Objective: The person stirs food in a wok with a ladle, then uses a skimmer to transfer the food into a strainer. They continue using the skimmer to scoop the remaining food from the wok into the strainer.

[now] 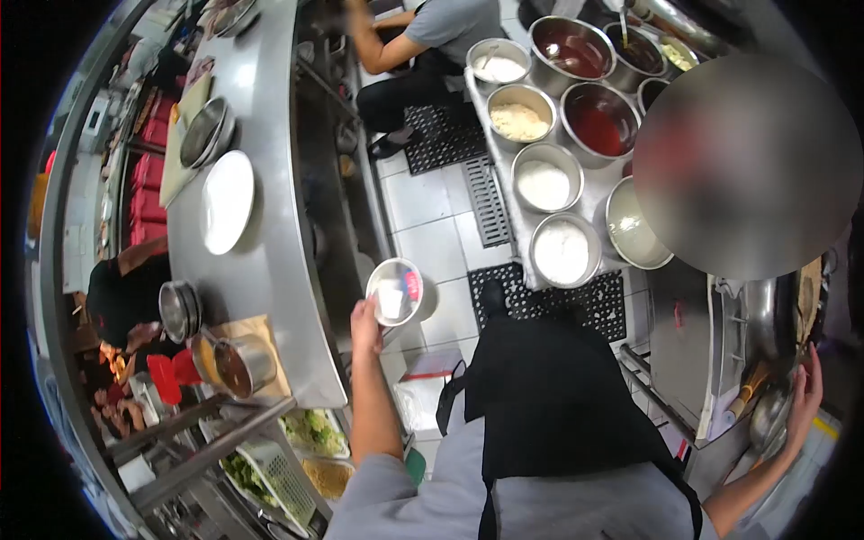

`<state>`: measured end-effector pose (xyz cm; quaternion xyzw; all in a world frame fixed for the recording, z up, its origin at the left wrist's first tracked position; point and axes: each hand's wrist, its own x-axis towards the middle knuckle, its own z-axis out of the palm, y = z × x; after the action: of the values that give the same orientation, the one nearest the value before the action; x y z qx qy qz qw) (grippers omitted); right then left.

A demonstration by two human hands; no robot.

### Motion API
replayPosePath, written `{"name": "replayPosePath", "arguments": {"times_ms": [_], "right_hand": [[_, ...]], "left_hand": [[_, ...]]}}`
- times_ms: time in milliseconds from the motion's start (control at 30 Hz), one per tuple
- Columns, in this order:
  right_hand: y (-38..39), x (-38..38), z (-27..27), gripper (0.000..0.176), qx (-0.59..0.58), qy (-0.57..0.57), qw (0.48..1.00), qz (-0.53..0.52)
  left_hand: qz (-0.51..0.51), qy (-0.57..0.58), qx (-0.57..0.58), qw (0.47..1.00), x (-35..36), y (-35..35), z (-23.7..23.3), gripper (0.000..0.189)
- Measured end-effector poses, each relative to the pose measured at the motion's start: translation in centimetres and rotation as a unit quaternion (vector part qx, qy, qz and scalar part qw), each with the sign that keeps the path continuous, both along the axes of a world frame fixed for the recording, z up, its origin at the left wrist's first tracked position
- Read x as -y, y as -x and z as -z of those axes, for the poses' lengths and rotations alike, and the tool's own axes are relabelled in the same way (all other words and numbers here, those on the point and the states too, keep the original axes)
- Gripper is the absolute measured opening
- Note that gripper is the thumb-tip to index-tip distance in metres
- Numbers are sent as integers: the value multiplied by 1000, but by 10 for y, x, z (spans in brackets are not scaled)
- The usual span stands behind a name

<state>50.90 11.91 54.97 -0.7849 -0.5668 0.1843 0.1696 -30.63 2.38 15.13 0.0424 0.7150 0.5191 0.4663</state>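
Note:
My left hand point(364, 329) grips the rim of a round, light-coloured bowl point(379, 317), held out over the tiled floor beside the steel counter. Inside the bowl lies a white packet with red and blue print point(409, 286). At the far right, my right hand point(804, 400) is open, its fingers stretched out alongside a metal ladle point(768, 416). Close to that hand are a wooden-handled tool point(749, 389) and a steel rail with more utensils.
Steel pots of white powder point(565, 250) and red sauce point(601, 121) crowd a table ahead. The left counter point(261, 72) bears a white oval plate point(229, 202), metal bowls and a sauce pot point(245, 367). A person point(450, 31) crouches ahead. Black mats point(589, 292) lie underfoot.

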Motion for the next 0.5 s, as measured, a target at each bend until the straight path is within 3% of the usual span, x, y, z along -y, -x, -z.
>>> {"name": "replayPosePath", "arguments": {"times_ms": [33, 100, 133, 167, 200, 300, 400, 433, 467, 500], "right_hand": [[3, 2, -6, 43, -1, 10, 1000, 1], [13, 6, -18, 43, 20, 20, 999, 25], [16, 8, -24, 43, 32, 23, 999, 35], [9, 15, -25, 43, 43, 16, 999, 29], [3, 20, -29, 43, 21, 27, 997, 62], [-14, 34, -28, 41, 28, 39, 994, 102], [-52, 63, -20, 41, 56, 69, 985, 148], [-64, 76, -11, 42, 50, 63, 983, 165], [-78, 87, -2, 42, 45, 57, 980, 185], [-92, 94, 7, 43, 38, 60, 977, 201]], "left_hand": [[-107, -28, 32, 993, 9, -3, 31, 25], [-212, 2, 45, 976, 48, 29, 100, 35], [-285, -33, 35, 957, 54, 35, 117, 37], [-302, -14, 66, 951, 68, 57, 138, 37], [-398, 13, 59, 915, 72, 66, 151, 37], [-435, 87, 36, 896, 78, 101, 165, 40], [-309, 194, -13, 931, 78, 120, 182, 43], [-131, 291, -96, 943, 80, 126, 190, 44], [33, 360, -187, 913, 81, 124, 194, 45], [211, 391, -280, 851, 82, 127, 212, 46]]}}
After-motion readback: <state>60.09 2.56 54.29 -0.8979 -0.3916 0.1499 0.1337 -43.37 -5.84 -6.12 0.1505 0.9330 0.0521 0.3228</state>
